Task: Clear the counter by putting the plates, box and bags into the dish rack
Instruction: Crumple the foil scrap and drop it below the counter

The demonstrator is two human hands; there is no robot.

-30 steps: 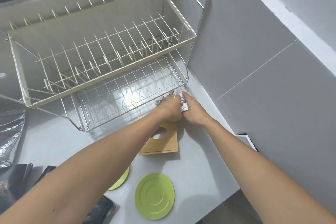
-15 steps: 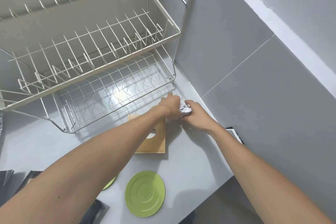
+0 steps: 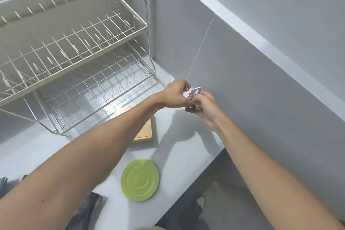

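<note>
My left hand [image 3: 176,93] and my right hand [image 3: 206,107] together grip a crumpled white wad [image 3: 193,93], held above the counter close to the right wall. Below my left forearm lies a flat brown cardboard box [image 3: 144,129], partly hidden by the arm. A green plate [image 3: 140,179] rests near the counter's front edge. The two-tier wire dish rack [image 3: 78,61] stands at the back left with nothing in either tier. A dark bag [image 3: 87,209] shows at the bottom left, mostly hidden by my arm.
The grey counter [image 3: 179,155] ends at a front edge on the right, with floor and a foot [image 3: 199,203] below. A grey tiled wall [image 3: 242,61] rises right beside my hands. Another dark bag corner [image 3: 3,183] sits at the far left edge.
Both hands rose from the counter by the rack's front right corner and moved right toward the wall, carrying the crumpled wad. The view swung right, pushing the rack further left.
</note>
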